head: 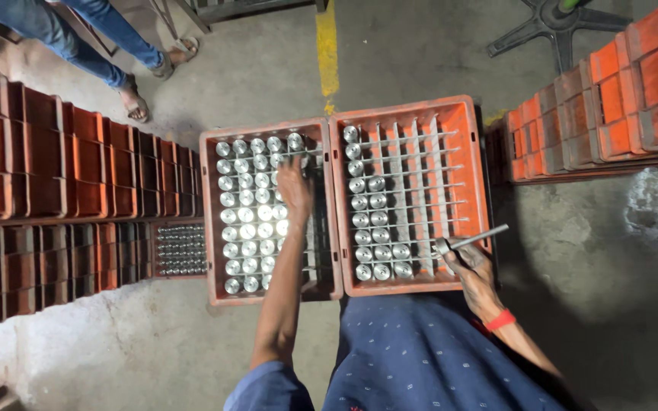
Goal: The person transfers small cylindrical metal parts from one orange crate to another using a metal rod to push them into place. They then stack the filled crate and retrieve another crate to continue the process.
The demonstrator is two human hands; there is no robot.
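Cylinders (pixel 249 221): left crate (pixel 207 221) nearly full, right crate (pixel 475 175) about one-third filled. Left hand (pixel 295 190) cupped over cylinders; right hand (pixel 467 259) grips rod (pixel 477 238).

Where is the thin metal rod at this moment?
In the head view, the metal rod is in the right hand, over the near right corner of the right orange crate, beside the shiny metal cylinders standing in its grid.
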